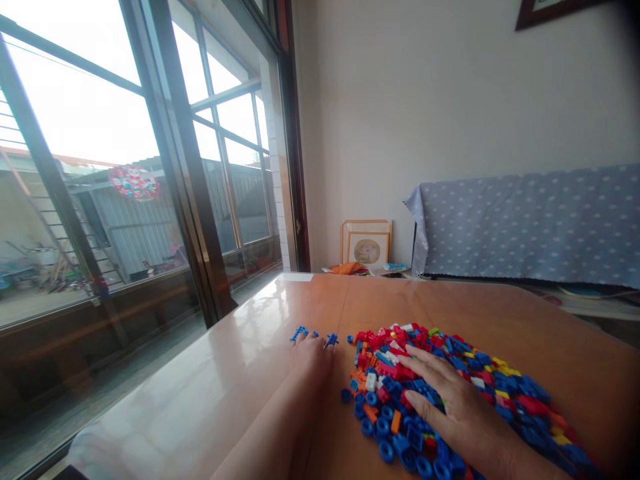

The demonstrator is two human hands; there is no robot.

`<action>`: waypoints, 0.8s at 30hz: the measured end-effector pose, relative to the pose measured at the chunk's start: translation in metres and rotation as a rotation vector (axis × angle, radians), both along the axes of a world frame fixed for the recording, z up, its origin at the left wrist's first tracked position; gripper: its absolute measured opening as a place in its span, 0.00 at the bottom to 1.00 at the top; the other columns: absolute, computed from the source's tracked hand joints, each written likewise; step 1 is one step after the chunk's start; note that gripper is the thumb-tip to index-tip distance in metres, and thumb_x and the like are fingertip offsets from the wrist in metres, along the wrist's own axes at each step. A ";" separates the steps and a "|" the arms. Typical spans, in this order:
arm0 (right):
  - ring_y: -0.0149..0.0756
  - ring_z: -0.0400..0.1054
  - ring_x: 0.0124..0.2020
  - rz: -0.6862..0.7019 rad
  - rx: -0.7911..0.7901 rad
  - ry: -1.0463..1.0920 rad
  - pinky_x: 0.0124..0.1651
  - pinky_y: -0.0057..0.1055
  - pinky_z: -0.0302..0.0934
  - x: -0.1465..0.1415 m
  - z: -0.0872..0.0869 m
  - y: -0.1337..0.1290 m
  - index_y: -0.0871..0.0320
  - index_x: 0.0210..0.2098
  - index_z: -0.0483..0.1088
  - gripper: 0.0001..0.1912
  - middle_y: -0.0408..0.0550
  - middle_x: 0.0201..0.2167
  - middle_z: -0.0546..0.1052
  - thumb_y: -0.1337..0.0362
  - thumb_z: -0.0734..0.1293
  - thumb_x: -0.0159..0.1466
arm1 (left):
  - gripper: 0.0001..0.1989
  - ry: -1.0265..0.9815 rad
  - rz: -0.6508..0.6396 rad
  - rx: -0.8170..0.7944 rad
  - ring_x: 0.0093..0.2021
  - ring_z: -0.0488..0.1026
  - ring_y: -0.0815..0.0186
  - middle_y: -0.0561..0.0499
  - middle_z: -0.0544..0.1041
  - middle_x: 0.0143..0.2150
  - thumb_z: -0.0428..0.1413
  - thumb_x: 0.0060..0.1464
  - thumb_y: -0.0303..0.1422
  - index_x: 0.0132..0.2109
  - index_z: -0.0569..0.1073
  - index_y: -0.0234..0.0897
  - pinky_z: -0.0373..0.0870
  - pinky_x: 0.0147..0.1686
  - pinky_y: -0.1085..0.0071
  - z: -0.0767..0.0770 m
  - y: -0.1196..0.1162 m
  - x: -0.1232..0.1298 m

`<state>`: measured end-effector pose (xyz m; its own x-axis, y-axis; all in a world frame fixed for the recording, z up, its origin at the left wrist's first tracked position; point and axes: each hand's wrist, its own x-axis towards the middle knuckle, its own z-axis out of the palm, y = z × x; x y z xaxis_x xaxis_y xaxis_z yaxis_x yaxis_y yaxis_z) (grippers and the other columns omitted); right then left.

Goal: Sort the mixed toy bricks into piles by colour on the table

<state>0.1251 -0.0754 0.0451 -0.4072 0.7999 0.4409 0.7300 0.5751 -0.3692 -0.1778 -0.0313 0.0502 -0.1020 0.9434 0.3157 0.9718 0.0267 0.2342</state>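
A large pile of plastic building blocks (pixel 415 427) in blue, red, orange, yellow and white spreads over the wooden table (pixel 465 300). My right hand (pixel 450 400) lies palm down over the pile, its fingers spread and touching blocks. To the left of the pile, my left hand (pixel 311 357) rests low at the tabletop, its fingertips mostly hidden behind its back. Just beyond it sits a small group of blue blocks (pixel 299 332). Another blue piece (pixel 331 341) is right beside its thumb side; whether it is held does not show.
A tall glass window (pixel 150 167) runs along the left. At the back, framed pictures (pixel 369 250) lean against the wall near an orange item (pixel 349 268). A grey-blue dotted cloth (pixel 520 223) drapes over something at the right. A white sheet (pixel 295 277) lies at the table's far edge.
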 end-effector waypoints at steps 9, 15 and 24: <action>0.46 0.59 0.66 -0.069 0.070 0.067 0.67 0.47 0.57 0.007 0.001 0.003 0.45 0.61 0.67 0.24 0.46 0.67 0.62 0.51 0.61 0.67 | 0.11 0.031 -0.168 0.021 0.41 0.71 0.61 0.47 0.75 0.42 0.48 0.60 0.33 0.40 0.76 0.43 0.63 0.38 0.68 -0.002 -0.004 0.010; 0.48 0.61 0.64 -0.096 0.088 0.083 0.66 0.49 0.58 0.012 -0.007 0.008 0.45 0.59 0.69 0.23 0.47 0.65 0.65 0.50 0.61 0.67 | 0.10 0.108 -0.192 -0.040 0.45 0.71 0.57 0.46 0.76 0.42 0.51 0.58 0.33 0.35 0.77 0.42 0.63 0.41 0.65 -0.009 -0.004 0.014; 0.47 0.61 0.64 -0.105 0.082 0.079 0.65 0.49 0.59 0.019 -0.018 0.019 0.45 0.57 0.71 0.22 0.46 0.64 0.65 0.50 0.61 0.66 | 0.12 0.037 -0.111 -0.031 0.51 0.69 0.53 0.42 0.75 0.49 0.50 0.59 0.37 0.42 0.77 0.39 0.64 0.49 0.61 -0.012 0.005 0.000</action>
